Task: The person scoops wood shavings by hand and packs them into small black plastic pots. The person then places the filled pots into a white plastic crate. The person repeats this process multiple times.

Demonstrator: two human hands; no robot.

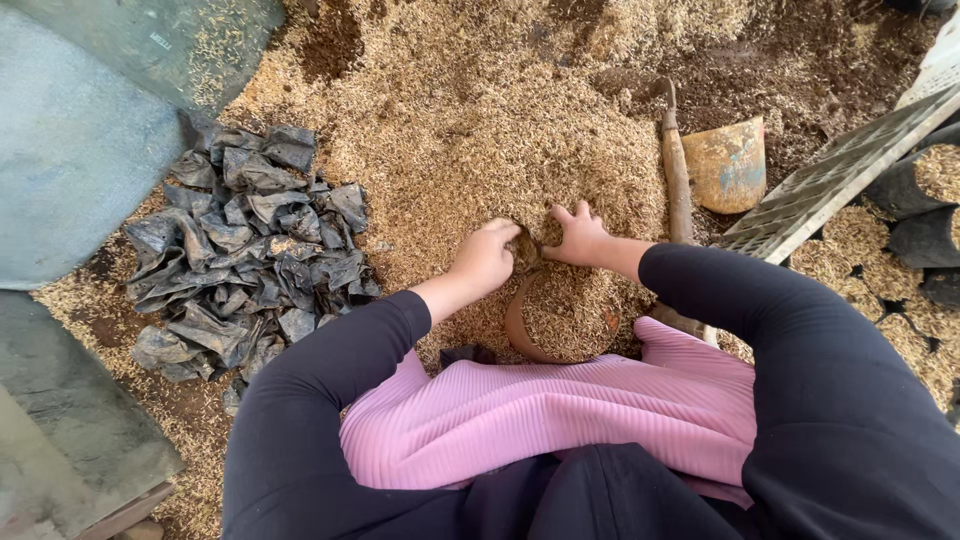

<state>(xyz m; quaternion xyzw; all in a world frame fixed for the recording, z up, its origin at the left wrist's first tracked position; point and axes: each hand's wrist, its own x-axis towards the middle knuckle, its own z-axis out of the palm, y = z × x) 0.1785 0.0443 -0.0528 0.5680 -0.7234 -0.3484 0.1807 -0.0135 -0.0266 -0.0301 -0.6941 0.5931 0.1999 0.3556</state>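
I see both hands working at the foot of the husk pile (520, 150), right over a small brown pot (560, 320) that sits on the ground between my knees. The pot looks nearly full: husk lies close to its rim, with a little room left at the near edge, so by my reading the filling of this one is almost done. My left hand (485, 258) is curled shut on a scoop of husk at the pot's far rim. My right hand (580, 237) lies flat and spread on the pile just beyond the pot, fingers open, gripping nothing.

To the left lies a heap of crumpled black bags (250, 250), all flat and unfilled as far as I can tell. To the right a trowel (725, 160) rests on the dirt, its handle running down past my right wrist, near enough to snag. Further right stands a slatted tray (840, 170) beside filled black bags (935, 200).
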